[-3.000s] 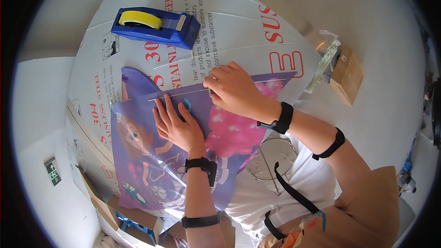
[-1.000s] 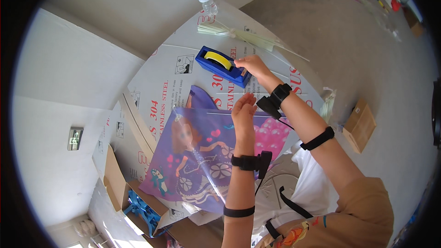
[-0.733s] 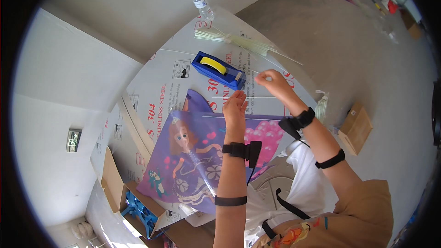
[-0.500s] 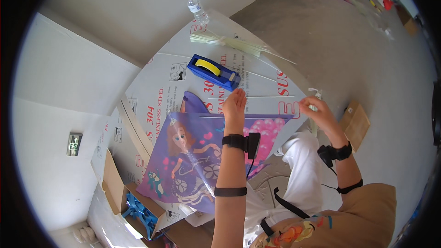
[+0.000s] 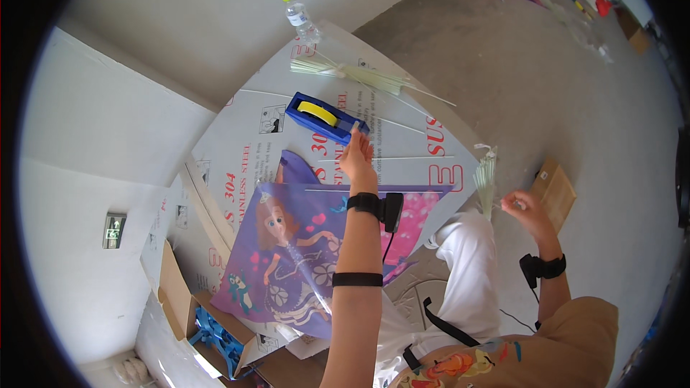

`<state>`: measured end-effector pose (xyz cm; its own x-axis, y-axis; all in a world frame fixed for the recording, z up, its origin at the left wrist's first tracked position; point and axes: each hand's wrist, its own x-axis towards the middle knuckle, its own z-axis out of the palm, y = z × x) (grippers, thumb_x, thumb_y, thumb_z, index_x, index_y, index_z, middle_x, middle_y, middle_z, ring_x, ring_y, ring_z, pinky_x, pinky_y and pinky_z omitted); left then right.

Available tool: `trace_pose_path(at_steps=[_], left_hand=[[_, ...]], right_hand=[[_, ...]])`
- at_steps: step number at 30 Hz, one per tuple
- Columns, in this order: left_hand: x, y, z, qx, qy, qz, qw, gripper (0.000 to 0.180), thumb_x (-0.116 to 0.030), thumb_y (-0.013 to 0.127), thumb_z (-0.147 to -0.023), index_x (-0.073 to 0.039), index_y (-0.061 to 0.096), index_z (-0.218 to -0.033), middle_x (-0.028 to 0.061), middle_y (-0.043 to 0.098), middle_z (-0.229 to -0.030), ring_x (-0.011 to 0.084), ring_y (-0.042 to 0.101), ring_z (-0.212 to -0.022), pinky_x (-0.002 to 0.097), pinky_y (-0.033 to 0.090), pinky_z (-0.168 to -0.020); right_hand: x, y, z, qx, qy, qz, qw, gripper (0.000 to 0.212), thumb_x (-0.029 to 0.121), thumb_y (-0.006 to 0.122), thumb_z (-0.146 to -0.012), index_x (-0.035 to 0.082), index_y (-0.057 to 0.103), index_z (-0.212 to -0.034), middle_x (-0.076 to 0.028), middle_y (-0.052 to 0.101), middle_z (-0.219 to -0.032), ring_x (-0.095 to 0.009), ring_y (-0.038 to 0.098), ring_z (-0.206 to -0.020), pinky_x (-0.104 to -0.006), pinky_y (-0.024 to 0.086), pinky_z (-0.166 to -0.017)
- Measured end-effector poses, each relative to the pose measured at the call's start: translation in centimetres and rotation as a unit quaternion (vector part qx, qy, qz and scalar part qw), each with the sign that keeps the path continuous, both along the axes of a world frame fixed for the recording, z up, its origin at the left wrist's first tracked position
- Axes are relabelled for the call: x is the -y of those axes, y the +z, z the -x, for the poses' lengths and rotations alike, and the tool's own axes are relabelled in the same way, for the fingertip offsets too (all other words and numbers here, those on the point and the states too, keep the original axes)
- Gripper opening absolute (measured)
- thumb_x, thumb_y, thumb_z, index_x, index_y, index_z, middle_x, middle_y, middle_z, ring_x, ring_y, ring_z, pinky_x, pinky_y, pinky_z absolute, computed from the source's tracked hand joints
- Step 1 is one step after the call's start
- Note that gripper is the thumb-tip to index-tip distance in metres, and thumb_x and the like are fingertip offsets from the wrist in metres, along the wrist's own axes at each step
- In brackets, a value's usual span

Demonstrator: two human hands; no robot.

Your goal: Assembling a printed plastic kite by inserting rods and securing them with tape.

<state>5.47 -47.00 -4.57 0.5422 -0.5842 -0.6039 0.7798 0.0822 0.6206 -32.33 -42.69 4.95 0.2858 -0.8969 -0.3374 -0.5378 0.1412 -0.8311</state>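
Note:
My left hand is at the cutter end of a blue tape dispenser, its fingers pinched at the tape end. A yellow core sits in the dispenser. Below my left wrist lies a purple plastic sheet printed with a cartoon princess and pink balloons. One thin white rod runs along the sheet's upper edge. My right hand hovers past the table's right edge, fingers curled together; anything in them is too small to make out. A bundle of pale thin rods stands beside it.
More pale rods lie bundled at the table's far side, near a water bottle. Loose thin rods cross the table. An open carton holds blue pieces at lower left. A cardboard box is on the floor at right.
My left hand has moved up and left onto the dispenser's cutter end, its fingers closing. My right hand has moved right and down, away from the sheet's right corner.

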Motion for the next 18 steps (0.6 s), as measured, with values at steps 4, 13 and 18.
trace_pose_path(at_steps=[4, 13, 18], left_hand=[[0.6, -1.7, -0.5, 0.123, 0.052, -0.031, 0.991, 0.023, -0.021, 0.074, -0.083, 0.001, 0.069, -0.087, 0.0018, 0.067, -0.081, 0.0123, 0.064, -0.073, 0.0221, 0.047, -0.062], [-0.1, -0.5, -1.2, 0.480, -0.108, -0.237, 0.838, 0.027, -0.024, 0.079, -0.073, 0.001, 0.074, -0.081, 0.0154, 0.070, -0.073, 0.0229, 0.065, -0.065, 0.0355, 0.052, -0.066], [-4.9, -1.7, -2.2, 0.258, -0.021, -0.043, 0.965, 0.015, -0.015, 0.070, -0.083, -0.001, 0.072, -0.087, 0.0065, 0.070, -0.084, 0.0174, 0.067, -0.077, 0.0293, 0.052, -0.069]], right_hand=[[-0.7, -0.5, -0.8, -0.006, 0.019, 0.002, 1.000, 0.015, 0.016, 0.068, -0.084, 0.002, 0.064, -0.087, -0.005, 0.064, -0.089, -0.015, 0.058, -0.089, -0.0287, 0.043, -0.081], [-2.0, 0.5, -1.5, -0.028, 0.013, 0.072, 0.997, 0.015, 0.014, 0.065, -0.087, 0.000, 0.059, -0.089, -0.008, 0.061, -0.091, -0.018, 0.058, -0.088, -0.0295, 0.044, -0.076], [-3.0, 2.4, -2.2, -0.013, 0.014, 0.074, 0.997, 0.014, 0.014, 0.063, -0.088, 0.001, 0.058, -0.090, -0.007, 0.060, -0.090, -0.017, 0.057, -0.088, -0.0297, 0.044, -0.076]])
